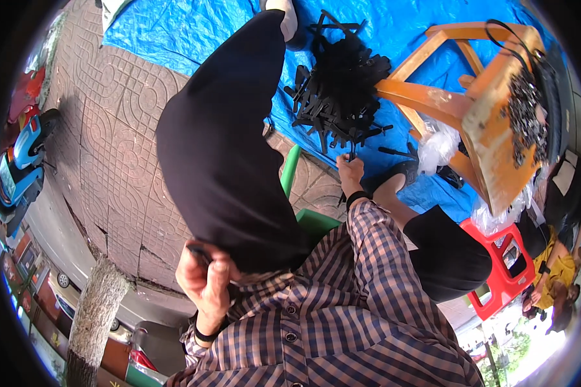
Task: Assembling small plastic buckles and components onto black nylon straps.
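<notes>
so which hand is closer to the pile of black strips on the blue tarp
Right. The right hand reaches to the near edge of the pile of black strips, pinching one piece. The left hand is far back by the knee, holding a small dark thing.

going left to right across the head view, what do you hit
blue scooter → tree trunk → left hand → right hand → white plastic bag → orange wooden stool → red plastic stool

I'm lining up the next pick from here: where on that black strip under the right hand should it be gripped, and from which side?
Grip the near end of the black strip, which pokes out of the black pile toward the right hand. Probably come from the near side along its length: the far end is tangled among crossing strips on the blue tarp.
</notes>
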Available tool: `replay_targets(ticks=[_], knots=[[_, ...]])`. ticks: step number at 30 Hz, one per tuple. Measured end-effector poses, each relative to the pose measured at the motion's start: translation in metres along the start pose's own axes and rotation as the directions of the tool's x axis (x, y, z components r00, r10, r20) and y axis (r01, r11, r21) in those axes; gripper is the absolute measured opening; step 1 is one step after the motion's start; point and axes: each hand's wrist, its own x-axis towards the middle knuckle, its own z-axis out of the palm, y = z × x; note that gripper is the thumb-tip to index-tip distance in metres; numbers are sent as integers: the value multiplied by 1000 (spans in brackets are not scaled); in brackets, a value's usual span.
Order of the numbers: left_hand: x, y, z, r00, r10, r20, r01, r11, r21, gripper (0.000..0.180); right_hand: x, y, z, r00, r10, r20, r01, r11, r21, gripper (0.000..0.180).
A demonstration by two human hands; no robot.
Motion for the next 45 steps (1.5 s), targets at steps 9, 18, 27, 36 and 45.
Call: replay_targets(ticks=[9, 18, 27, 36, 45], knots=[[3, -5, -20, 994, -103, -41, 107, 988, 112, 36, -26, -64, 20, 922, 375, -97, -363, 924, 119, 38], [3, 4, -12, 985, -173, -16, 174, 983, 54, 34, 0, -60, 24, 907, 395, -149, -389, 919, 64, 38], [-3, -7, -12, 996, -84, -27, 88, 960, 264, 40, -16, -82, 16, 835, 546, -74, -520, 825, 221, 39], [2, -17, -4, 974, 105, -200, -53, 967, 250, 32, 23, -22, 38, 782, 623, 29, -571, 696, 436, 30], [-2, -7, 17, 999, 53, -5, -53, 998, -35, 11, -42, -118, -79, 514, -224, 828, -689, 468, 553, 12]])
